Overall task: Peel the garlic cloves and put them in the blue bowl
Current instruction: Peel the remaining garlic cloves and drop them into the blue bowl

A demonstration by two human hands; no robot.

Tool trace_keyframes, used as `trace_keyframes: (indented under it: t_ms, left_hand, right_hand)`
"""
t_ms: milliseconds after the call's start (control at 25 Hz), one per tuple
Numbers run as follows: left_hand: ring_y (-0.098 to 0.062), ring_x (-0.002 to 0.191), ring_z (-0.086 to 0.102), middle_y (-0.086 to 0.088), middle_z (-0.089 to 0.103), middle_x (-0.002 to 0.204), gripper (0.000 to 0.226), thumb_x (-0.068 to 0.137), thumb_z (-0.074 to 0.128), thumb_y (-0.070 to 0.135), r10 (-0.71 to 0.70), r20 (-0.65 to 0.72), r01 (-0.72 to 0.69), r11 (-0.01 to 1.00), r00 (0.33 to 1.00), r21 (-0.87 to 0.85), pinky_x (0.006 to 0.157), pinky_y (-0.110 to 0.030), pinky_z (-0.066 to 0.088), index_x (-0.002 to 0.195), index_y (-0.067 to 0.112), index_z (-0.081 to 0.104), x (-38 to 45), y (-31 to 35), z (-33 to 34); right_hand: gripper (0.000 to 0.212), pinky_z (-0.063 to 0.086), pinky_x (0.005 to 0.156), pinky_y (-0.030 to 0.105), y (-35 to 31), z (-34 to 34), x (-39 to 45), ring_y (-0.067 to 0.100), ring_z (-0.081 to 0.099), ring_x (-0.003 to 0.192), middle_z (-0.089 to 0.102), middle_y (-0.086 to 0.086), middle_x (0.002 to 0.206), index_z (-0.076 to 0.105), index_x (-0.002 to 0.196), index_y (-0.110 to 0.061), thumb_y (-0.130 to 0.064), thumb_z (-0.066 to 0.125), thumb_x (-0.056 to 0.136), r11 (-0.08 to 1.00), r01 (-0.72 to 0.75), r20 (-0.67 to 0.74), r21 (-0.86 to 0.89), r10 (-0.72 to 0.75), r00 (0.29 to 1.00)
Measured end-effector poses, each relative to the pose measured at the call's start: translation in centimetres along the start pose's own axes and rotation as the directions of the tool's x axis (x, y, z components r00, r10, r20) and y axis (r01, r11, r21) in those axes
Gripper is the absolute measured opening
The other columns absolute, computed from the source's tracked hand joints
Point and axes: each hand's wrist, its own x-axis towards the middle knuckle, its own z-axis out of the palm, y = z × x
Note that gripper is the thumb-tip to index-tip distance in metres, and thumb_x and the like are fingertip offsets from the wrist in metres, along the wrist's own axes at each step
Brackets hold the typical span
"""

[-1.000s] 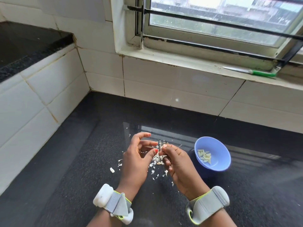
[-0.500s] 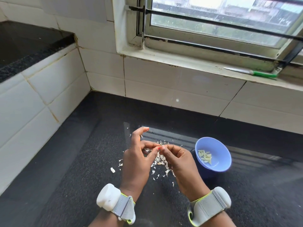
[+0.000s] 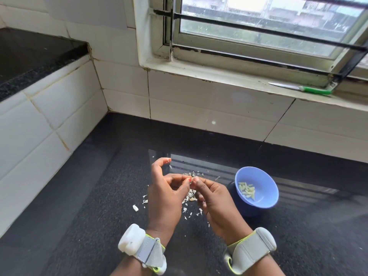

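A: What lay farthest left of the blue bowl (image 3: 256, 187)?

B: A lone white scrap of garlic skin (image 3: 135, 207) on the black counter (image 3: 79, 196), well to the left of the bowl. Nearer the bowl came a scatter of peelings (image 3: 190, 196), spread under and between the two hands.

A: And the hands?

B: The left hand (image 3: 166, 198) was up over the peelings, left of the bowl. Its forefinger was lifted and bent with a flake stuck at the tip; its thumb and other fingers curled in, pinching a garlic clove (image 3: 194, 179). The right hand (image 3: 216, 202) sat between the left hand and the bowl, thumb and forefinger nipped onto the same clove, the rest of the fingers curled under. The clove was mostly hidden by the fingertips; how much skin was left on it I couldn't tell.

A: Wrists?

B: Each had a grey strapped band.

A: The bowl itself?

B: Standing on the counter just right of the right hand, with several peeled cloves (image 3: 247, 189) inside. Up past the bowl, on the window sill (image 3: 219, 78), lay a green-handled knife (image 3: 300, 88).
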Motion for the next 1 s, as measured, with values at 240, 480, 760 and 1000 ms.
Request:
trace_keyframes:
  t_ms: [240, 480, 760, 1000]
  left_hand:
    - [-0.012, 0.067, 0.068, -0.007, 0.073, 0.076, 0.053, 0.078, 0.071, -0.004, -0.136, -0.005, 0.133, 0.974, 0.991, -0.181, 0.062, -0.014, 0.050, 0.115, 0.017, 0.039, 0.2, 0.0, 0.3]
    - [-0.014, 0.072, 0.070, -0.003, 0.074, 0.079, 0.044, 0.079, 0.070, -0.001, -0.210, -0.027, 0.201, 0.961, 0.977, -0.190, 0.069, -0.021, 0.055, 0.104, 0.022, 0.042, 0.4, -1.0, -0.2]
    - [-0.011, 0.066, 0.068, 0.007, 0.074, 0.078, 0.017, 0.097, 0.048, 0.012, -0.284, 0.235, 0.249, 0.954, 0.929, 0.169, 0.060, -0.026, 0.053, 0.091, 0.022, 0.060, 0.3, -3.0, -0.6]
    - [-0.012, 0.064, 0.067, 0.008, 0.072, 0.073, 0.024, 0.095, 0.053, 0.011, -0.277, 0.283, 0.194, 0.937, 0.918, 0.289, 0.064, -0.034, 0.052, 0.078, 0.022, 0.066, 0.2, -3.7, 0.0]
  right_hand:
    - [0.017, 0.031, 0.051, 0.014, -0.1, 0.1, 0.0, 0.003, 0.039, 0.056, 0.060, -0.003, 0.072, 0.071, 0.077, -0.010, -0.025, 0.065, 0.081, 0.957, -0.177, 0.067, 0.231, 0.166, 0.984]
    - [0.012, 0.033, 0.045, 0.013, -0.7, -0.3, -0.1, 0.004, 0.040, 0.051, 0.058, 0.002, 0.075, 0.067, 0.081, -0.011, -0.023, 0.066, 0.083, 0.881, -0.256, 0.078, 0.397, 0.245, 0.966]
    - [0.029, 0.041, 0.056, 0.023, -5.0, -8.4, 0.1, 0.008, 0.053, 0.057, 0.060, -0.010, 0.052, 0.066, 0.060, -0.017, -0.019, 0.069, 0.089, 0.872, -0.041, -0.501, -0.488, -0.241, 0.831]
    - [0.024, 0.043, 0.060, 0.031, -3.7, -13.0, 1.1, 0.028, 0.064, 0.076, 0.068, 0.010, 0.070, 0.070, 0.069, -0.007, -0.025, 0.064, 0.083, 0.352, -0.385, -0.486, -0.853, -0.266, 0.833]
